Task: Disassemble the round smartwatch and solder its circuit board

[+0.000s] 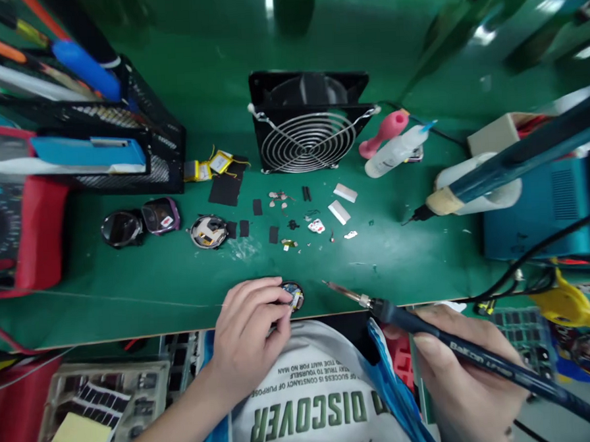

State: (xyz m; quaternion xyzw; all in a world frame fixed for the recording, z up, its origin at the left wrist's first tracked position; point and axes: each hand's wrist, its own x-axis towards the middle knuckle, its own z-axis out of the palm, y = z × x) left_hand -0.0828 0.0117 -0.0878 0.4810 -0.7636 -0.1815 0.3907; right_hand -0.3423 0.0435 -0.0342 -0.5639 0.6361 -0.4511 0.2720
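In the head view, the work looks partway along; the round device lies face-up at the near edge of the worktop, its circuitry bare and its cover not on; the soldering iron has its tip apart from the device, so no joint is being heated now; which joints are finished is too small to tell. The left hand has its fingers bent nearly together, touching the device's rim; whether they pinch or merely steady it, I cannot tell; the right hand has its fingers wrapped around the iron's smooth, dark, tapering handle. Beyond lie flat, matte black pads, pale oblong strips, yellow-wrapped cells and an open round case; behind stands a boxy fan with shiny ringed wire.
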